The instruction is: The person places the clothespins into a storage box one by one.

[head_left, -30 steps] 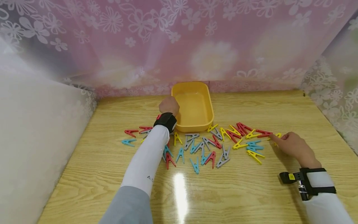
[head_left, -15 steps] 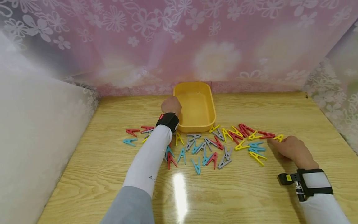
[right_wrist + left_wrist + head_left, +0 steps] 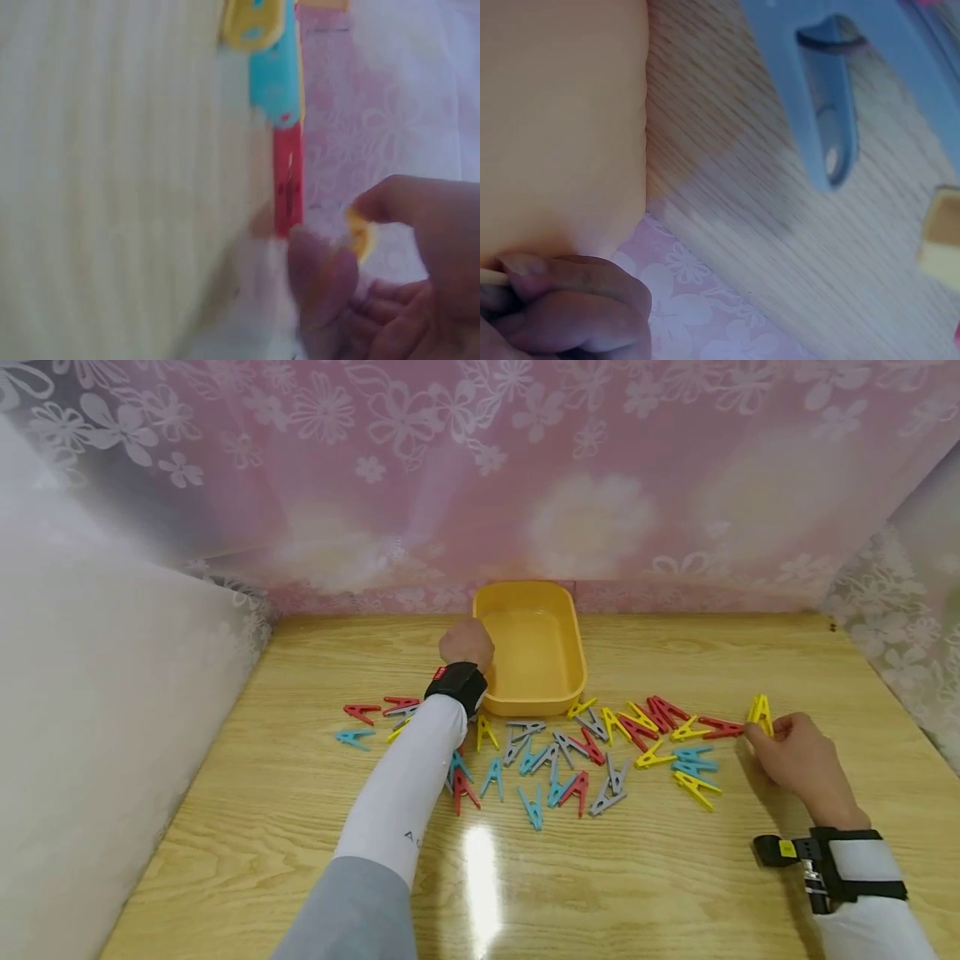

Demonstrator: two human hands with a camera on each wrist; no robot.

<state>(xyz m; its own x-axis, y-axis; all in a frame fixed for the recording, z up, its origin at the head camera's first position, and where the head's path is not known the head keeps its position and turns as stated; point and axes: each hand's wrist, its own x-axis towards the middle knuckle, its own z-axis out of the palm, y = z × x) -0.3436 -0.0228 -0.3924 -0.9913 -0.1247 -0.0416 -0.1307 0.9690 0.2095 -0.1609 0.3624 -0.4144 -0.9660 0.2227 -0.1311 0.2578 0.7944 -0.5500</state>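
Observation:
My left hand grips the left rim of a yellow plastic basin; in the left wrist view its curled fingers hold the edge beside the basin's wall. At the right, my right hand pinches a yellow clothespin between thumb and forefinger, with its legs pointing up. In the right wrist view the clothespin is blurred and partly covered by the fingertips. A red clothespin lies just left of that hand.
Several red, yellow, blue and grey clothespins lie scattered on the wooden table in front of the basin, including a blue one. Some are hidden under the left forearm. A floral curtain stands behind the basin.
My right hand has taken hold of the yellow clothespin at the far right and tipped it upright. My left hand keeps its grip on the basin; the view has shifted slightly.

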